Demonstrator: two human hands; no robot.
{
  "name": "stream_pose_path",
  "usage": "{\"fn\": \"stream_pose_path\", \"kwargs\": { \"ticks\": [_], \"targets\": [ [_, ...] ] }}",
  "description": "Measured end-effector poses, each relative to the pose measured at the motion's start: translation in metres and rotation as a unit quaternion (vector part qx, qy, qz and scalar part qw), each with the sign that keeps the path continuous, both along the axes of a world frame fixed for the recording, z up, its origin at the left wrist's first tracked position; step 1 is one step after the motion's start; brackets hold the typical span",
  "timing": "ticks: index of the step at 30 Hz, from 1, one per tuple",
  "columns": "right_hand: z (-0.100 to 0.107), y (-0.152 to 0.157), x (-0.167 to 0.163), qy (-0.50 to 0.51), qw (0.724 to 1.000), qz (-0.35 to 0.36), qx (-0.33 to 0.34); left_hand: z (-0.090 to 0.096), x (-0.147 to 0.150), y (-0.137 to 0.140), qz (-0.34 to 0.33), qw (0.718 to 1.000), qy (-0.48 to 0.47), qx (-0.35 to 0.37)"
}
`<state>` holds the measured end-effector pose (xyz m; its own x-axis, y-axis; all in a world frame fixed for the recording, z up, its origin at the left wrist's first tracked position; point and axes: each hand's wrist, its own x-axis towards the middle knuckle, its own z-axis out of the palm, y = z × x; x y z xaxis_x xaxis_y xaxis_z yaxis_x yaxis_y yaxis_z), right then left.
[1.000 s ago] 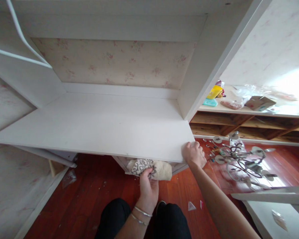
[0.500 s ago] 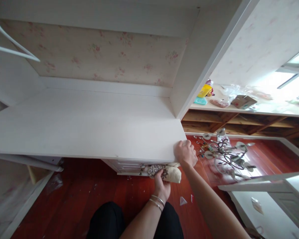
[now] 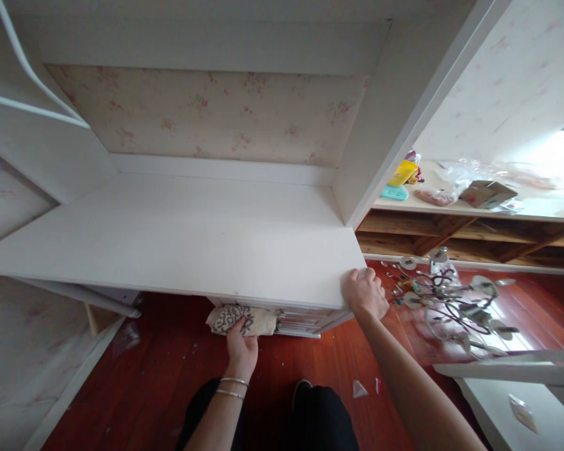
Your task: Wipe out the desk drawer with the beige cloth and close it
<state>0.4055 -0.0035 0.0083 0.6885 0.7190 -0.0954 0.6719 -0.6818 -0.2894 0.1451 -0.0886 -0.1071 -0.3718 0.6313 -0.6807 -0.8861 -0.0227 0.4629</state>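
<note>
My left hand [image 3: 242, 352] is closed round a folded towel [image 3: 263, 322], cream with a dark scroll pattern. It presses the towel against the left part of the white drawer front [image 3: 301, 318] under the desk. Beside the towel, metal drawer handles show in part. My right hand [image 3: 366, 293] grips the front right corner of the white desk [image 3: 207, 238], its fingers curled on the top; the thumb is mostly hidden. Two silver bangles circle my left wrist.
A chandelier [image 3: 474, 310] with loose parts lies on the red wooden floor [image 3: 272, 382] to the right. Behind it, a low wooden shelf [image 3: 404, 220] carries bags and a cardboard box [image 3: 486, 194]. White cable [image 3: 37, 103] hangs at upper left; a white cabinet [image 3: 540, 407] stands lower right.
My left hand has slid the towel leftward along the drawer front, from the right side to the left. My right hand stays on the desk corner, and the view has shifted slightly.
</note>
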Motion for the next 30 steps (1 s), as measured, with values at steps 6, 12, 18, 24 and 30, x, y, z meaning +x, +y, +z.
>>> {"fn": "stream_pose_path", "kwargs": {
  "ticks": [6,12,18,24,30],
  "targets": [
    [-0.001,0.0,-0.001,-0.005,1.0,-0.002,0.002,0.069,-0.005,-0.017,-0.023,0.995,0.002,0.093],
    [-0.003,0.001,0.0,-0.002,1.0,-0.004,0.0,0.098,0.075,-0.027,-0.07,0.989,-0.112,0.07],
    [-0.003,0.002,0.0,-0.012,1.0,-0.002,-0.004,0.066,0.176,-0.026,-0.201,0.944,-0.254,0.066],
    [-0.002,0.002,-0.001,-0.013,1.0,-0.001,0.001,0.001,0.194,-0.013,-0.176,0.96,-0.218,0.0],
    [-0.005,0.003,0.003,-0.01,1.0,-0.003,0.002,-0.041,0.127,-0.001,-0.088,0.984,-0.146,-0.041]
  ]
}}
